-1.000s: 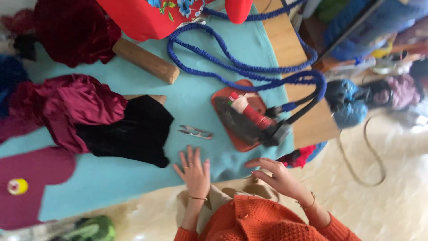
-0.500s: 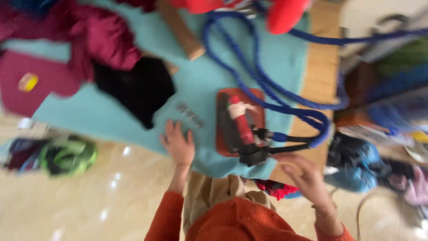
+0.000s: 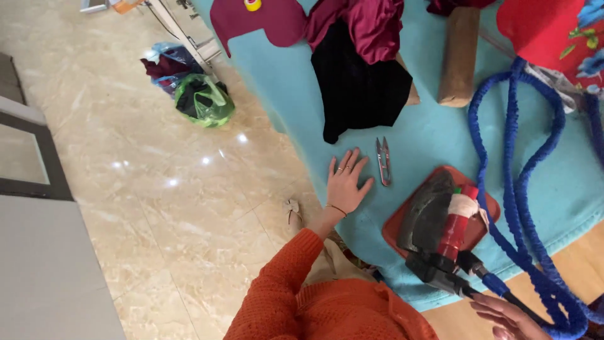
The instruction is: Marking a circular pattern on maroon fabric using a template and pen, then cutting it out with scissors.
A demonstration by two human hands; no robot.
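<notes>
My left hand [image 3: 345, 181] lies flat with spread fingers on the turquoise cloth-covered table [image 3: 434, 135], holding nothing. Small thread snips [image 3: 383, 160] lie just right of its fingers. My right hand [image 3: 508, 318] hovers at the bottom right edge, fingers apart, next to the blue braided cord [image 3: 522, 208]. A dark iron with a red handle [image 3: 440, 223] rests on a red pad [image 3: 487, 208] between the two hands. Black velvet fabric [image 3: 358, 82] lies beyond my left hand.
Maroon satin cloth [image 3: 368, 25], a maroon cut piece [image 3: 258, 19] and a wooden block [image 3: 458, 53] lie farther up the table. Red flowered fabric [image 3: 547, 28] is at top right. On the shiny tile floor sits a green bag [image 3: 202, 101] beside bundled cloth.
The view has swung round, bringing the tile floor into the left. My left hand stays flat on the table by the snips. My right hand has dropped toward the frame's bottom edge.
</notes>
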